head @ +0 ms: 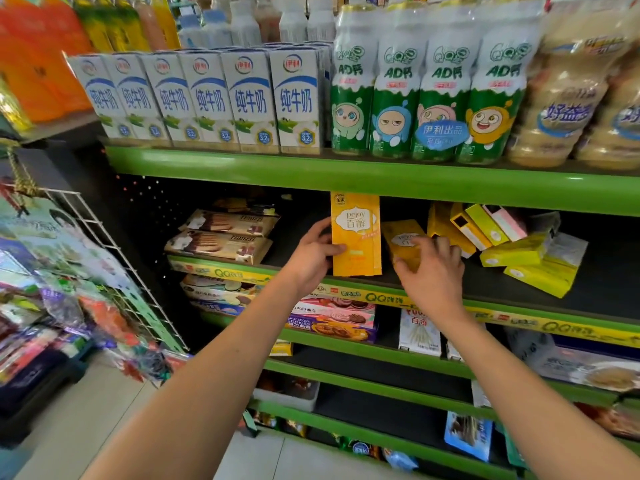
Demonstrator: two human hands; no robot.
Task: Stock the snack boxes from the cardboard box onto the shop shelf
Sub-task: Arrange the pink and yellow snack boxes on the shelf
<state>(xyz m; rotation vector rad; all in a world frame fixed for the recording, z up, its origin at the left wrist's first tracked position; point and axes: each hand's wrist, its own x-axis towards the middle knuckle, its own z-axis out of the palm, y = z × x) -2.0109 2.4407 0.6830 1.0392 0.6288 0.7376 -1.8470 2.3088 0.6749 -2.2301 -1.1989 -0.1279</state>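
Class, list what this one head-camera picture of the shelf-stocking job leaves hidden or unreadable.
- Cardboard box: outside the head view.
- Tilted orange box: lower part covered by the right hand.
- Upright orange box: left edge behind left hand fingers.
- Yellow boxes: print too small.

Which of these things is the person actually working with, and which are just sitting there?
In the job:
upright orange box, left hand
tilted orange box, right hand
yellow boxes
shelf

Just there:
milk cartons
green bottles
biscuit packs
wire rack
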